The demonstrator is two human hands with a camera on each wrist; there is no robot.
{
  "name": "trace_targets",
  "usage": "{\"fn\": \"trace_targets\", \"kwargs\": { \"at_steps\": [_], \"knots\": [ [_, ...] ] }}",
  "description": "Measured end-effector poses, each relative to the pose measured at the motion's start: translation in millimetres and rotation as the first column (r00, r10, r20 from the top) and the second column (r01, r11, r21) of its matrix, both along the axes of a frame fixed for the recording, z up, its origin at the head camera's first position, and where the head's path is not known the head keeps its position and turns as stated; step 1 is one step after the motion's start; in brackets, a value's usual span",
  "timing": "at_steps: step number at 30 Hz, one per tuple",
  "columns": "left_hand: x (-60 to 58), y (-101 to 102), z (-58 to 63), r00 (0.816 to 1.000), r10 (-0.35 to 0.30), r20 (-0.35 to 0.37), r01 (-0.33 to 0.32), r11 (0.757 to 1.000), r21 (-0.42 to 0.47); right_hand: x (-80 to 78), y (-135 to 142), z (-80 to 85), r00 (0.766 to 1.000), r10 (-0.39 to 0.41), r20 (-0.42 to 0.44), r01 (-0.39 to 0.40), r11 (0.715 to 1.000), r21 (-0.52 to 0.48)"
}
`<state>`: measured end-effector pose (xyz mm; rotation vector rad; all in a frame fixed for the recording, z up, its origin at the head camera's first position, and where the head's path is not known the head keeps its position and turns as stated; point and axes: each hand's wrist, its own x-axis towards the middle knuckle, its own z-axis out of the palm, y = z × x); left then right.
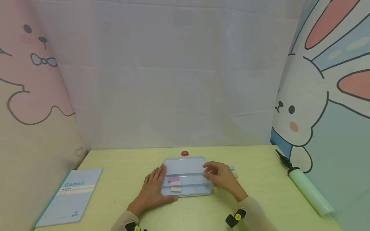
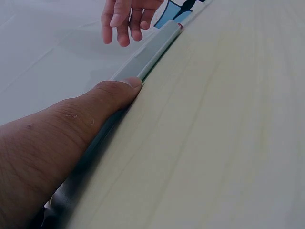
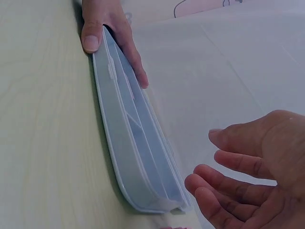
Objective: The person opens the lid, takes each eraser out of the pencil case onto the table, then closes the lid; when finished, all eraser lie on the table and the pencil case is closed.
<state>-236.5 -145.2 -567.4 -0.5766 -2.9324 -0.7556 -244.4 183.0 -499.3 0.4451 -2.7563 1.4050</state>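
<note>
A pale blue pencil case (image 1: 190, 190) lies on the table with its lid (image 1: 185, 166) folded back. Inside are a purple eraser (image 1: 173, 179), a pink eraser (image 1: 175, 183) and a white eraser (image 1: 175, 189). My left hand (image 1: 154, 187) holds the case's left end, its thumb (image 2: 116, 91) along the front wall and its fingers along the left side. Over the right end hovers my right hand (image 1: 221, 176), fingers loosely bent. The right wrist view shows that hand (image 3: 257, 176) apart from the case, nothing in its fingers.
Behind the right hand lie a light blue block (image 1: 232, 167) and a pinkish block (image 1: 235, 175), partly hidden. A red disc (image 1: 185, 153) lies beyond the lid. A notebook (image 1: 70, 195) is at the left, a green pump (image 1: 310, 191) at the right.
</note>
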Motion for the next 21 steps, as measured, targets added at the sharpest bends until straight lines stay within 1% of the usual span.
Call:
{"fn": "trace_targets", "kwargs": {
  "at_steps": [4, 6, 10, 15, 18, 21],
  "knots": [
    [0.7, 1, 0.6, 1.000, 0.001, 0.008, -0.001, 1.000, 0.010, -4.2, -16, -3.9, 0.997, 0.049, -0.053, -0.046, 0.997, 0.054],
    [0.4, 0, 0.8, 1.000, 0.002, 0.007, -0.002, 1.000, 0.008, -5.2, -25, -5.7, 0.996, 0.069, -0.065, -0.064, 0.995, 0.070],
    [-0.3, 0, 0.4, 1.000, 0.002, -0.009, -0.002, 1.000, -0.009, -5.4, -40, -5.7, 0.991, 0.121, -0.050, -0.117, 0.989, 0.089],
    [-1.2, 0, -0.9, 1.000, 0.001, -0.013, -0.001, 1.000, -0.019, -4.2, -56, -4.7, 0.980, 0.198, 0.002, -0.198, 0.974, 0.107],
    [-0.9, 0, -1.5, 1.000, -0.001, -0.009, 0.001, 1.000, -0.006, -3.8, -64, -5.7, 0.974, 0.223, 0.030, -0.225, 0.969, 0.107],
    [-0.6, -1, -2.4, 1.000, -0.003, -0.008, 0.003, 1.000, 0.003, -3.6, -72, -6.6, 0.971, 0.236, 0.032, -0.238, 0.965, 0.112]
  ]
}}
